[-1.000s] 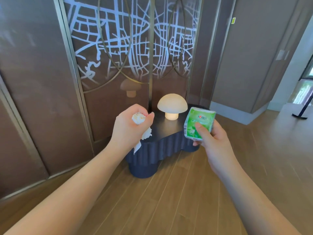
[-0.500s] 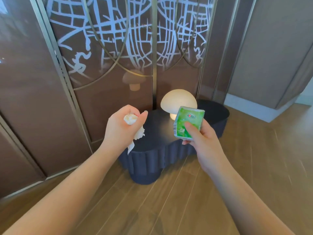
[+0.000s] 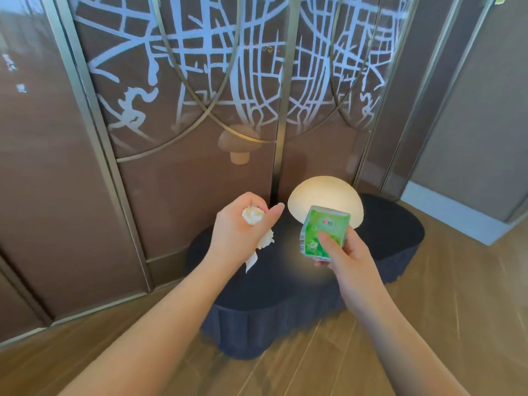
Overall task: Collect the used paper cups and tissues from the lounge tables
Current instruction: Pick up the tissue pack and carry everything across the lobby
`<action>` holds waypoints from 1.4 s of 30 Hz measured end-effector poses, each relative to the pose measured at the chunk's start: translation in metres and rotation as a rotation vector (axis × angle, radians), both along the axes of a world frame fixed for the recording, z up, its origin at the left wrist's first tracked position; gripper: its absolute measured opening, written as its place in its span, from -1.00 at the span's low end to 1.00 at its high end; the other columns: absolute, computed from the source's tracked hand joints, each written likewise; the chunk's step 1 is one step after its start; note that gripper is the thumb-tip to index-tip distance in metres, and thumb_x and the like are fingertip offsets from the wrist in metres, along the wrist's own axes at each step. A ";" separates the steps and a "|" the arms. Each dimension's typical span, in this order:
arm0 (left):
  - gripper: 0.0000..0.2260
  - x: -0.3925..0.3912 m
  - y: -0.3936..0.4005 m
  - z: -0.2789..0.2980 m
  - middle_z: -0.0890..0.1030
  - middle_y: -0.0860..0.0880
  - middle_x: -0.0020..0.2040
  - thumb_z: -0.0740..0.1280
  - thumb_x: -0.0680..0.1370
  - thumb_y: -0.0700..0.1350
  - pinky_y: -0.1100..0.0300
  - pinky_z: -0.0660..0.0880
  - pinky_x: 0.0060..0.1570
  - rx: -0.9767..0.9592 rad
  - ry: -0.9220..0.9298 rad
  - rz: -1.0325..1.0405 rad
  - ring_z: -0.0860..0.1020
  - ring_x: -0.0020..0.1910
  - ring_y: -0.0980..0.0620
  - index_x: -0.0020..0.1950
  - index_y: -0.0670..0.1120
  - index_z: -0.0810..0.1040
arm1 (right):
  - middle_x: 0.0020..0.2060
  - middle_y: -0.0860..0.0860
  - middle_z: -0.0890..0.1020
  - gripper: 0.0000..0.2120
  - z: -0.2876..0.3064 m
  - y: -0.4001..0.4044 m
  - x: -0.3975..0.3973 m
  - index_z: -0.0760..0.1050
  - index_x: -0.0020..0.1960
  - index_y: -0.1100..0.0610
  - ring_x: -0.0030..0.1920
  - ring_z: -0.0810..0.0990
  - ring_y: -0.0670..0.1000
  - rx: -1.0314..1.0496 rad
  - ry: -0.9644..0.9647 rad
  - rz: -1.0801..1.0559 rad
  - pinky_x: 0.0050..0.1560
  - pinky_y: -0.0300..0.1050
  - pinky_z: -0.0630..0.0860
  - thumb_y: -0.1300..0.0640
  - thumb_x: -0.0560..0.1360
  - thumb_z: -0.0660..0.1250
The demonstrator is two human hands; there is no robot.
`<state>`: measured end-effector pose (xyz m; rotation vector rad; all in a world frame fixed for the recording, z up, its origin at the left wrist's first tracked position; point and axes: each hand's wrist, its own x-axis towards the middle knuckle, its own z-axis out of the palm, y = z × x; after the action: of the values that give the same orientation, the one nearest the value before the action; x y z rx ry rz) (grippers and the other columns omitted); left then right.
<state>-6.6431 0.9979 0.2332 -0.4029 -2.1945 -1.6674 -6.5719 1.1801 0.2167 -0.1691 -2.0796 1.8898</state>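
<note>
My left hand (image 3: 238,232) is closed around a crumpled white tissue (image 3: 253,215); a loose tail of it hangs below my palm. My right hand (image 3: 344,252) grips a green tissue pack (image 3: 323,231) from below, thumb on its front face. Both hands hover above the low dark blue table (image 3: 285,307), the left over its left part, the right over its middle.
A glowing mushroom-shaped lamp (image 3: 323,197) stands on the table behind the green pack. A brown panelled screen (image 3: 183,110) with white line patterns rises right behind the table. Wooden floor (image 3: 457,281) spreads to the right and in front.
I have come closer to the table, which now fills more of the view. Both hands keep the same hold and now hang over the tabletop.
</note>
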 end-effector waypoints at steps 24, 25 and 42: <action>-0.78 -0.294 0.094 -0.073 0.62 0.22 -0.19 0.16 0.52 0.14 0.41 0.48 -0.28 0.014 -0.240 0.096 0.62 -0.15 0.29 -0.13 0.10 0.53 | 0.12 -0.24 0.59 -0.78 -0.051 0.103 -0.364 0.43 0.21 -0.21 0.08 0.63 -0.13 -0.027 -0.128 0.305 -0.20 -0.37 0.57 -0.06 0.58 0.33; -0.78 -0.301 0.093 -0.078 0.61 0.22 -0.20 0.13 0.54 0.10 0.42 0.48 -0.29 0.039 -0.266 0.075 0.61 -0.14 0.30 -0.10 0.05 0.53 | 0.14 -0.21 0.60 -0.74 -0.056 0.101 -0.372 0.42 0.26 -0.19 0.10 0.63 -0.11 -0.024 -0.139 0.316 -0.16 -0.35 0.58 -0.06 0.58 0.33; -0.77 -0.395 0.048 -0.230 0.48 0.04 0.17 0.21 0.61 -0.15 0.46 0.48 -0.24 -0.093 -0.576 0.027 0.58 -0.07 0.29 0.12 0.20 0.39 | -0.04 -0.34 0.60 -0.90 -0.192 0.046 -0.469 0.46 0.02 -0.25 -0.04 0.66 -0.16 0.008 -0.489 0.280 -0.26 -0.38 0.55 -0.05 0.57 0.35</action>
<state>-7.0386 1.0456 0.0027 0.1082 -2.6660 -1.8384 -7.0412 1.2261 0.0249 -0.3911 -2.5394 2.1712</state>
